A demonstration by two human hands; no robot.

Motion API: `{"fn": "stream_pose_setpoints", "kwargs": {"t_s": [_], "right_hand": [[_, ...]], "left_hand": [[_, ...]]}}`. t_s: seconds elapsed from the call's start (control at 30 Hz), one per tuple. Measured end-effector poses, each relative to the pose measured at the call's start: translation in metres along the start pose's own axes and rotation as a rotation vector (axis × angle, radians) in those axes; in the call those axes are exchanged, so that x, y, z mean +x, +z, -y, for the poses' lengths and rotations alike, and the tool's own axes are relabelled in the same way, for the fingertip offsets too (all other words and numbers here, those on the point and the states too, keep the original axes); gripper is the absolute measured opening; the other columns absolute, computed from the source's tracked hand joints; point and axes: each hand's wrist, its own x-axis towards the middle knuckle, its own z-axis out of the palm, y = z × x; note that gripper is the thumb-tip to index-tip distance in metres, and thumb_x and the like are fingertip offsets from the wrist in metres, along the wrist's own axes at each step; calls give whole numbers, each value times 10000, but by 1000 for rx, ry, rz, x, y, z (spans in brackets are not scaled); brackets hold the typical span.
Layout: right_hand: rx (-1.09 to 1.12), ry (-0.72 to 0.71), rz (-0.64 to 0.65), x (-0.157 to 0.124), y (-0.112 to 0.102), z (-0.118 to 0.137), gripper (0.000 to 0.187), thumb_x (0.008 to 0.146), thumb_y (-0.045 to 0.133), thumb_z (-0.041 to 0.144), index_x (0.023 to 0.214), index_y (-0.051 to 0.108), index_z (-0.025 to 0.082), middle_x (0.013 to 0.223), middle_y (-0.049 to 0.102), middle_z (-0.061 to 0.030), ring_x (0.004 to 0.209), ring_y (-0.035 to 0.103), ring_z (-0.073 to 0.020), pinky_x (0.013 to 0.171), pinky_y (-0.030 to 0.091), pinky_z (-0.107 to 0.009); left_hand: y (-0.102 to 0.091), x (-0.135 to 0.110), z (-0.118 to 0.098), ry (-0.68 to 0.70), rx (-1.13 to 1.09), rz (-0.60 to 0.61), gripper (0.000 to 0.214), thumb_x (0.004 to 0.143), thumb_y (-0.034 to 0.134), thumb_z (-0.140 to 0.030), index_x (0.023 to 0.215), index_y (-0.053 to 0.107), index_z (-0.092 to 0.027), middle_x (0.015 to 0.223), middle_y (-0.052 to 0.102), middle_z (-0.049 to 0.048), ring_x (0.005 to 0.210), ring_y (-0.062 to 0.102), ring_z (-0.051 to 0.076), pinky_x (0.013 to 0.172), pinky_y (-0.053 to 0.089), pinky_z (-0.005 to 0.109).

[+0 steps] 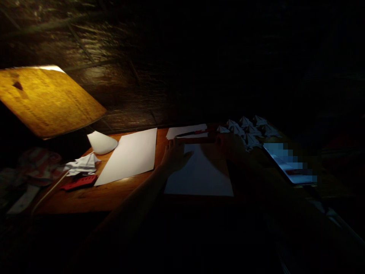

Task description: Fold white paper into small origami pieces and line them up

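Entry 1: fingers [174, 144] of left hand [175, 155], laid flat and close together, gripping nothing, pressed on top-left of white rectangular paper sheet [199, 177]; prob. pinning it so it can't slide. Entry 2: right hand [231, 146], deep shadow, at sheet's top-right corner; finger spread and contact: cannot tell. Sheet lies flat on brown wooden counter [108, 194], centre front, square to the person. Adj. left, apart: second plain white sheet [128, 156], unfolded. Beyond it: white paper cone [102, 142], crumpled white paper [81, 164], flat red plastic piece [80, 182]. Behind: white paper strip [182, 131] w/ dark red-handled tool [196, 132] on it. Right rear: heap of small folded white paper shapes [251, 130], clear of both hands. Far right: flat screen device [289, 164]. Far left: tilted yellow-lit board [45, 99].
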Motion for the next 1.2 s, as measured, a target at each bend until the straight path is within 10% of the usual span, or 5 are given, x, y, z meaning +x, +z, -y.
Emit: {"fn": "stream_pose_setpoints", "kwargs": {"t_s": [1.2], "right_hand": [[13,4,-2,0,2,-1,263,971,521,270,991,772,194,1026,796,-119,932,746,-253,812,519,-334]], "left_hand": [[-2,-1,-1,-4,-1,5,588,1022,491,-569,1408,519,-126,1413,469,236,1316,472,439,1055,478,597]]}}
